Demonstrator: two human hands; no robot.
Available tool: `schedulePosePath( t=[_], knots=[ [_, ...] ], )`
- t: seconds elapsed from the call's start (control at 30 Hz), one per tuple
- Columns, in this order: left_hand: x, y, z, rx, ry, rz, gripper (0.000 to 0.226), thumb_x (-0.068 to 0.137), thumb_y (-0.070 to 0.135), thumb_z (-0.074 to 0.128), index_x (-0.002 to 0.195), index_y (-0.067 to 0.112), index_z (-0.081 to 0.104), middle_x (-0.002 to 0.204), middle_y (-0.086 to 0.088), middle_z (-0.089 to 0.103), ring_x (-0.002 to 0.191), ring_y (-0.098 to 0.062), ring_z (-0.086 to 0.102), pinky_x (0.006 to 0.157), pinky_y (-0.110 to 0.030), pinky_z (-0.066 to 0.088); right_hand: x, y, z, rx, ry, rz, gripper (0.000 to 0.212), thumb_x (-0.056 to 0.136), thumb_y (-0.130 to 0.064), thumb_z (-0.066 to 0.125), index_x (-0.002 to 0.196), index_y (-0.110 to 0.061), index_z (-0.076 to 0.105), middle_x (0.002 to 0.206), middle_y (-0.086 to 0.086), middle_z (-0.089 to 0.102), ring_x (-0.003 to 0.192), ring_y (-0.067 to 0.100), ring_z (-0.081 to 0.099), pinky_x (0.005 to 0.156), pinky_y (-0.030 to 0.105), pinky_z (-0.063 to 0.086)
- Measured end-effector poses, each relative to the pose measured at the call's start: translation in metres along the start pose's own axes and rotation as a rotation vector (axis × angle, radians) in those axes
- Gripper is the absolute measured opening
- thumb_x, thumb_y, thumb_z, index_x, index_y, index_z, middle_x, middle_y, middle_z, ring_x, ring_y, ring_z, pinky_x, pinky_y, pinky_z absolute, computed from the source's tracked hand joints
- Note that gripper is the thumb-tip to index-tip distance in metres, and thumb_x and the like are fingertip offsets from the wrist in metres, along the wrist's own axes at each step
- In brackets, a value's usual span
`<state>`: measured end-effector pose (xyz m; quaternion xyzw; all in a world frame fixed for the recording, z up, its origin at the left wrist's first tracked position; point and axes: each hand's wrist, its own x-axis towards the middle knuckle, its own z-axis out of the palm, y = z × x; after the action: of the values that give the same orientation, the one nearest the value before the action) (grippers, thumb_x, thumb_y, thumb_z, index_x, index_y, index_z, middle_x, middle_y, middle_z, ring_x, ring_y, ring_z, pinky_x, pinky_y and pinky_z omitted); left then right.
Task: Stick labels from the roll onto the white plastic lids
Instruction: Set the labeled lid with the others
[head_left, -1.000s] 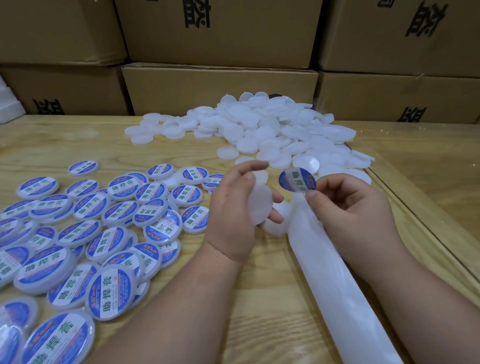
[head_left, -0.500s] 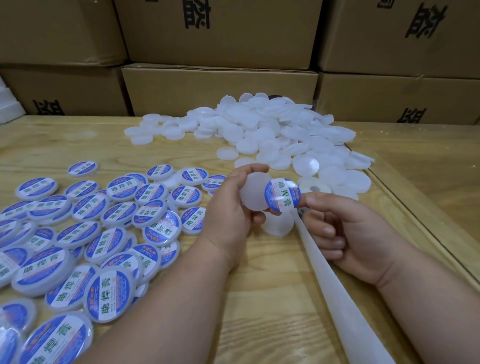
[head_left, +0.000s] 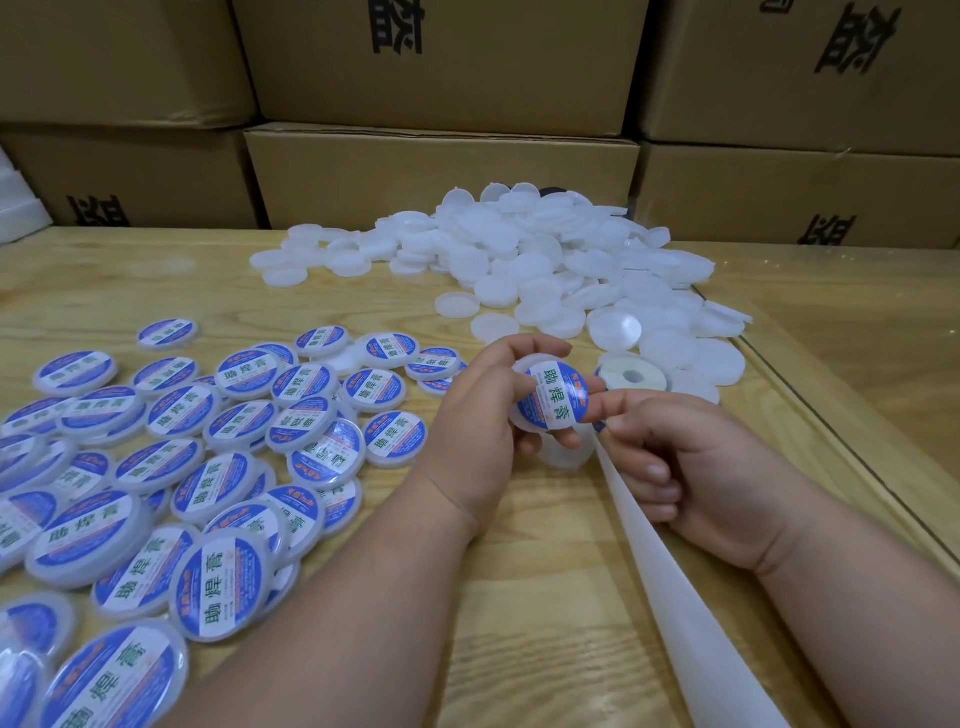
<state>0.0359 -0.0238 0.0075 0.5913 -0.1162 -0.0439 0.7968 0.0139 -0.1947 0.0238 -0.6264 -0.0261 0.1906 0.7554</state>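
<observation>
My left hand (head_left: 485, 415) grips a white plastic lid (head_left: 519, 415) by its rim, tilted toward me. A round blue and white label (head_left: 556, 397) lies on the lid's face. My right hand (head_left: 691, 467) touches the label's right edge with its index finger while the other fingers curl round the white backing strip (head_left: 670, 587). The label roll (head_left: 631, 375) lies flat just beyond my hands. A heap of bare white lids (head_left: 519, 260) covers the table's far middle. Several labelled lids (head_left: 218, 457) lie spread at the left.
Stacked cardboard boxes (head_left: 441, 176) form a wall along the table's far edge. The wooden table (head_left: 363, 291) has a raised border strip (head_left: 841, 415) on the right. The backing strip runs from my hands down to the bottom right.
My right hand carried the peeled label leftward onto the lid held in my left hand. The label now lies on the lid's face, and the roll has come into view behind.
</observation>
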Motion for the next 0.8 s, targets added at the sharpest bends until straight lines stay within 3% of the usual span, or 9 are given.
schedulePosePath(
  t=[0.17,0.33,0.57,0.7,0.8],
  knots=[
    [-0.0009,0.0024,0.0012,-0.014,-0.002,0.001,0.034,0.077,0.021,0.042,0.092,0.033,0.07,0.098,-0.014,0.078,0.058,-0.026,0.064,0.047,-0.027,0.033,-0.0003,-0.0007,0.0017,0.006,0.009,0.0,0.031,0.093,-0.003,0.04,0.102,-0.003,0.069,0.049,0.002,0.029,0.036,0.01,0.021,0.037,0.018,0.02],
    [-0.0028,0.0035,0.0024,0.008,0.001,-0.001,0.028,0.08,0.025,0.045,0.099,0.027,0.066,0.098,-0.012,0.078,0.059,-0.025,0.064,0.048,-0.028,0.033,-0.0009,-0.0014,0.0021,0.01,0.015,0.006,0.031,0.093,-0.002,0.04,0.101,-0.003,0.07,0.048,0.002,0.028,0.036,0.01,0.021,0.036,0.017,0.021],
    [-0.0059,0.0052,0.0054,0.015,0.011,0.018,0.018,0.091,0.042,0.053,0.09,0.036,0.07,0.096,-0.009,0.079,0.056,-0.018,0.063,0.046,-0.018,0.04,-0.0006,-0.0011,0.0019,0.016,0.007,0.007,0.031,0.093,-0.003,0.04,0.105,-0.001,0.068,0.047,0.002,0.028,0.036,0.01,0.021,0.036,0.017,0.022],
    [-0.006,0.0032,0.0071,0.092,0.048,0.048,0.02,0.101,0.044,0.054,0.095,0.031,0.068,0.093,-0.004,0.079,0.054,-0.014,0.063,0.05,-0.014,0.045,-0.0008,-0.0012,0.0013,0.01,0.005,0.001,0.032,0.093,-0.003,0.041,0.101,-0.003,0.072,0.048,0.001,0.029,0.036,0.01,0.021,0.037,0.016,0.022],
    [-0.0047,0.0012,0.0063,0.14,0.052,0.061,0.014,0.103,0.035,0.055,0.103,0.026,0.065,0.094,-0.002,0.079,0.055,-0.017,0.063,0.058,-0.02,0.051,-0.0007,-0.0016,0.0011,0.012,0.005,-0.005,0.035,0.093,-0.004,0.042,0.094,-0.009,0.077,0.048,0.001,0.029,0.037,0.01,0.021,0.037,0.017,0.022]
  ],
)
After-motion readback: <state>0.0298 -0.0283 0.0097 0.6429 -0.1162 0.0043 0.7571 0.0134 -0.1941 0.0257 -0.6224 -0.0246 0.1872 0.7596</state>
